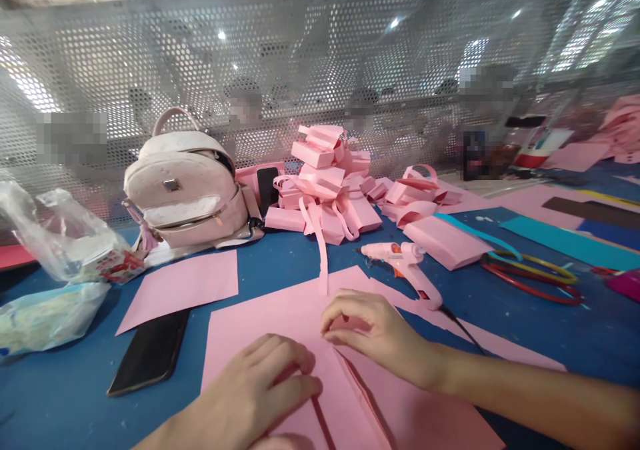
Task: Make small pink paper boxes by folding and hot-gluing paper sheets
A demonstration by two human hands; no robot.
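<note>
A large pink paper sheet [280,320] lies on the blue table [550,330] in front of me, with a diagonal fold running toward the bottom. My left hand [260,387] presses flat on the sheet at the lower left of the fold. My right hand [373,333] rests on the sheet with curled fingertips pinching the paper near the fold's top. A second pink sheet [183,287] lies to the left.
A white hot glue gun [405,263] lies just behind my right hand. A heap of folded pink paper boxes [330,183], a pink backpack [187,190], a black phone [150,350], plastic bags [55,250], coloured rings [535,273] and a perforated metal screen [320,70] surround the spot.
</note>
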